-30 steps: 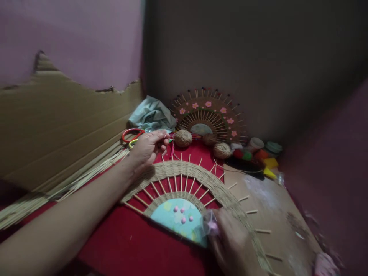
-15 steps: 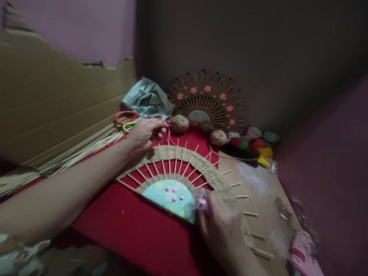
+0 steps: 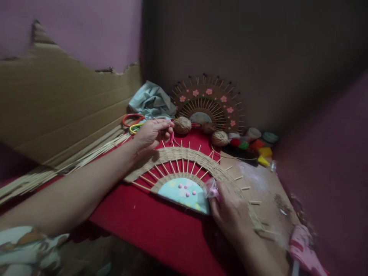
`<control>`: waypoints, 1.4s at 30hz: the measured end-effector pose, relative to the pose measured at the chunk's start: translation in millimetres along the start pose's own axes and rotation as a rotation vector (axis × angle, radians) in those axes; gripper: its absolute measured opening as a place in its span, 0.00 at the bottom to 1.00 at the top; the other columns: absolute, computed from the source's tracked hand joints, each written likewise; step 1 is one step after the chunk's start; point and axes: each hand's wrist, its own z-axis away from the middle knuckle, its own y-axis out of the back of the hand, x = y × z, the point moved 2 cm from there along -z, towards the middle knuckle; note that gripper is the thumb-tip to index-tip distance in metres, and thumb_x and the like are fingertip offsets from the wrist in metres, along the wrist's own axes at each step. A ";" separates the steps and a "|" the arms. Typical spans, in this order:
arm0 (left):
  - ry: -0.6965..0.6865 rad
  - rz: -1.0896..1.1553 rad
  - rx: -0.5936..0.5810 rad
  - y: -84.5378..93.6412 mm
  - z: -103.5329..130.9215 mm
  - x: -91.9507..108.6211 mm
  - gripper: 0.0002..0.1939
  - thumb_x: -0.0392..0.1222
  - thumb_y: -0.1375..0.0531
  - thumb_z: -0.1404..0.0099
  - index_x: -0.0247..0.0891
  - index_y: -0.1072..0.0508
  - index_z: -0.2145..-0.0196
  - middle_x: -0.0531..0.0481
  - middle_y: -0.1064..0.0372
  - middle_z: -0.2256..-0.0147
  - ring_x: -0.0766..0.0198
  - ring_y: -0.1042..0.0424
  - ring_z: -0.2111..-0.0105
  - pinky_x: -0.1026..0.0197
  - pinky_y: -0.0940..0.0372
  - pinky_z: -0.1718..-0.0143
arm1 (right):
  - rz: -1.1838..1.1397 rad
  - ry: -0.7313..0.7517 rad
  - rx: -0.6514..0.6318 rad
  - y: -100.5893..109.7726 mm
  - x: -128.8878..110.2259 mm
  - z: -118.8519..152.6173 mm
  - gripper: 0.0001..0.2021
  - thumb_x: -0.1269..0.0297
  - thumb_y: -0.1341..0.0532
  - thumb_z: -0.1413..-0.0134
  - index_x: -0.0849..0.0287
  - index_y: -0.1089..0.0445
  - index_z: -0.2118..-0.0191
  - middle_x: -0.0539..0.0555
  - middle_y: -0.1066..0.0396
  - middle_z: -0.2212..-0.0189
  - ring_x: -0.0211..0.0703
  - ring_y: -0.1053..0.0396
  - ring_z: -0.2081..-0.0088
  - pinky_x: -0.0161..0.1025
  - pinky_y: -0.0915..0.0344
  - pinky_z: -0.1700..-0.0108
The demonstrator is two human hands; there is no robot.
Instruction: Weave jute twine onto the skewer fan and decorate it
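My left hand (image 3: pixel 155 133) is held above the far left part of a woven half-round fan (image 3: pixel 184 154), thumb and fingertips pinched together. What they pinch is too small to make out; a pink strip (image 3: pixel 171 138) shows just below them. Closed around a small clear plastic bag (image 3: pixel 212 189) with something pink in it, my right hand (image 3: pixel 230 209) rests over the fan's right side. The fan has thin sticks and a light blue half-circle centre (image 3: pixel 172 191) bearing several pink dots. It lies on a red board (image 3: pixel 129 218).
Behind stand a finished-looking flowered fan (image 3: pixel 209 92), twine balls (image 3: pixel 183 125) and a grey-blue cloth (image 3: pixel 152 100). Orange-handled scissors (image 3: pixel 133 119) and loose sticks (image 3: pixel 94 155) lie left, beside cardboard (image 3: pixel 71 103). A pink glue gun (image 3: pixel 304 249) lies at right, near yellow pieces (image 3: pixel 264 155).
The whole view has shifted, so the fan and both hands appear farther right. More of the glue gun shows. Both hands keep nearly the same grip and place over the fan.
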 end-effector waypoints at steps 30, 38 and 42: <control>0.005 -0.039 -0.169 -6.6 5.4 8.7 0.09 0.30 0.35 0.47 0.29 0.26 0.66 0.46 0.27 0.72 0.69 0.29 0.75 0.67 0.34 0.72 | 0.006 -0.044 0.001 -8.9 11.0 6.0 0.08 0.67 0.50 0.44 0.58 0.35 0.67 0.52 0.30 0.75 0.42 0.31 0.75 0.35 0.40 0.75; -0.007 -0.101 -0.208 -6.7 5.9 5.3 0.07 0.35 0.34 0.47 0.31 0.26 0.69 0.47 0.27 0.72 0.68 0.29 0.76 0.65 0.34 0.73 | -0.049 -0.101 0.001 -14.3 14.7 9.9 0.07 0.67 0.49 0.45 0.57 0.35 0.62 0.52 0.30 0.73 0.42 0.31 0.74 0.35 0.40 0.74; 0.010 -0.150 -0.190 -4.4 3.8 4.4 0.07 0.39 0.36 0.43 0.31 0.26 0.70 0.48 0.29 0.75 0.70 0.33 0.79 0.68 0.38 0.79 | -0.074 -0.115 0.001 -12.6 13.1 8.9 0.06 0.65 0.48 0.45 0.57 0.36 0.65 0.52 0.31 0.74 0.42 0.32 0.74 0.35 0.40 0.74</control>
